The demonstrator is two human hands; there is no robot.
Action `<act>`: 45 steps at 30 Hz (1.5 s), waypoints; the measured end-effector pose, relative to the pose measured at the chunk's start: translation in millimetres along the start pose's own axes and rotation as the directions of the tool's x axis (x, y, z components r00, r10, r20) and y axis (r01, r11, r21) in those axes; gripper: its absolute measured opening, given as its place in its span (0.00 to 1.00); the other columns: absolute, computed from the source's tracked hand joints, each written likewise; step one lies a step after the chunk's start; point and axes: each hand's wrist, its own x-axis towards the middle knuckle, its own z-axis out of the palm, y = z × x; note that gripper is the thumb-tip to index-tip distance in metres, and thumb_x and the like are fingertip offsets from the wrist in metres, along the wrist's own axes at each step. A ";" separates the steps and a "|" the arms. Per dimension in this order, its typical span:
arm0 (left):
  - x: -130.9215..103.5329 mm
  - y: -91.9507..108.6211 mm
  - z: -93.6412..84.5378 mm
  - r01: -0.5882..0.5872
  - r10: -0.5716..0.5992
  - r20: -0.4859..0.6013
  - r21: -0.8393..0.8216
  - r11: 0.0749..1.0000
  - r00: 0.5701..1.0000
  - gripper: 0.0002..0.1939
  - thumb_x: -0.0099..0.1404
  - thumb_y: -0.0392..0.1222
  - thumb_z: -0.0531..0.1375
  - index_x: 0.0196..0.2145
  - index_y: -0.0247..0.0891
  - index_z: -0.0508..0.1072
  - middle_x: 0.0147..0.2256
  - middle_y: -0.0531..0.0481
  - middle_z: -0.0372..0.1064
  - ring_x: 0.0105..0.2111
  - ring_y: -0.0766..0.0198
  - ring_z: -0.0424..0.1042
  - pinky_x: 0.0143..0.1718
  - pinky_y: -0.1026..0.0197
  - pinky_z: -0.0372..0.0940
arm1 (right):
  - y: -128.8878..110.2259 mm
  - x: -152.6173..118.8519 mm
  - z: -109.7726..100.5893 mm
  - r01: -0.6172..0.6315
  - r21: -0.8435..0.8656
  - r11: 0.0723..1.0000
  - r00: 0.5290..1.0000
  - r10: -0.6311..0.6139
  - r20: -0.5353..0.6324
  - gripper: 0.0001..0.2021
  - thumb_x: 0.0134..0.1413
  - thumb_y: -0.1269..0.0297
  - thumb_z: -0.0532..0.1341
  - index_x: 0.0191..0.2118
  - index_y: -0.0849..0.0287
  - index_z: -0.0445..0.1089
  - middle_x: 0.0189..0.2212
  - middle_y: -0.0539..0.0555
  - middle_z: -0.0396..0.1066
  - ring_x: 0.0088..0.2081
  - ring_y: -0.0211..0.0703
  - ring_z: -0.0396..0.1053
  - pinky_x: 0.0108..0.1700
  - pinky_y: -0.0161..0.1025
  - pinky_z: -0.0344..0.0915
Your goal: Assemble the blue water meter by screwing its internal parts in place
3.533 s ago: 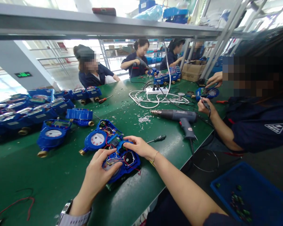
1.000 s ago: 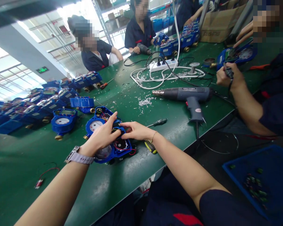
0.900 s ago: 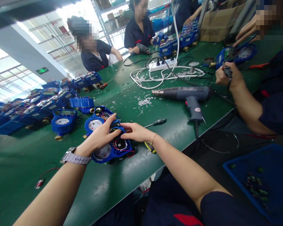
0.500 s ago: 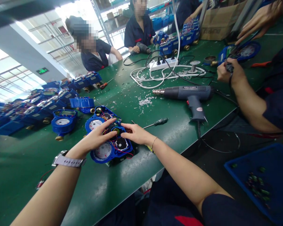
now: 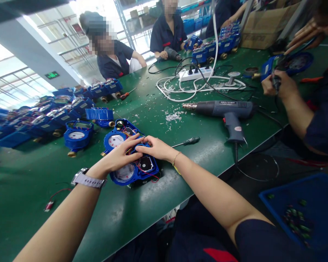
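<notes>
Blue meter [image 5: 135, 171]: on tabletop [image 5: 109, 218], left of and nearer you than heat gun [image 5: 221, 108] | long axis: dial [image 5: 123, 173] away from gun, compartment [image 5: 148, 165] toward it | grip: your left hand [image 5: 119, 157] spread, right hand [image 5: 157, 147] can't tell

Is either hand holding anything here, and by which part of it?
It cannot be told: the left hand and right hand are over the far side of the nearest blue meter, and they hide any grip.
</notes>
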 end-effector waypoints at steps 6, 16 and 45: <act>-2.4 -2.6 1.0 -0.021 0.020 -0.031 -0.038 0.999 0.999 0.44 0.52 0.45 0.58 0.65 0.31 0.52 0.67 0.40 0.46 0.66 0.51 0.46 0.67 0.48 0.41 | -28.3 1.2 -15.7 0.003 -0.353 0.936 0.999 0.015 0.047 0.28 0.48 0.42 0.67 0.45 0.62 0.70 0.44 0.60 0.72 0.44 0.52 0.69 0.43 0.41 0.64; -11.8 -7.5 4.3 -0.075 0.061 -0.116 -0.118 0.990 0.991 0.46 0.54 0.44 0.59 0.67 0.31 0.47 0.67 0.40 0.46 0.66 0.52 0.48 0.67 0.50 0.45 | -62.0 -2.4 -6.5 0.099 -0.671 0.735 0.994 -0.049 0.093 0.11 0.53 0.60 0.61 0.34 0.64 0.74 0.35 0.64 0.74 0.39 0.59 0.72 0.39 0.44 0.65; -64.4 -4.2 45.8 -0.216 0.122 -0.592 -0.091 0.972 0.796 0.10 0.66 0.40 0.54 0.42 0.37 0.72 0.52 0.42 0.68 0.55 0.55 0.66 0.59 0.49 0.60 | 69.5 -129.5 -207.4 -0.600 -0.126 0.790 0.457 0.209 -0.864 0.27 0.45 0.63 0.70 0.51 0.67 0.69 0.48 0.72 0.68 0.52 0.65 0.66 0.53 0.51 0.61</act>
